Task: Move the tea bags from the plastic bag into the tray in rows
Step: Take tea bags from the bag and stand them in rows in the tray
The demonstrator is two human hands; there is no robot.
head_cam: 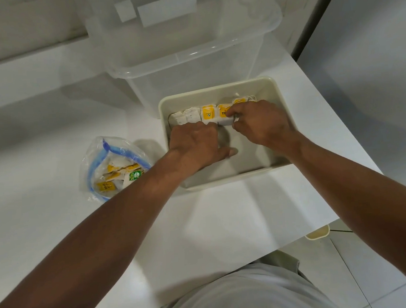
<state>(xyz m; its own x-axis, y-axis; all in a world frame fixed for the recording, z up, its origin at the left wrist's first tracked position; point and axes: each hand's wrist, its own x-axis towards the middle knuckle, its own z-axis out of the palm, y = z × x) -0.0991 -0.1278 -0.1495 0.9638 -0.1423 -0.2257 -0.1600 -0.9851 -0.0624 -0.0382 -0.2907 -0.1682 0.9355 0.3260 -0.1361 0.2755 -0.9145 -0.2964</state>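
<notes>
Tea bags [195, 116] stood in one row along the tray's [216, 90] far wall, long axis running left to right. The right hand [260, 124] pinched a yellow-tagged tea bag [224, 118] toward the right end. The left hand [196, 144] curled against the left bags, grasp indeterminate. The plastic bag [115, 169], holding the remainder, lay nearer the left hand.
</notes>
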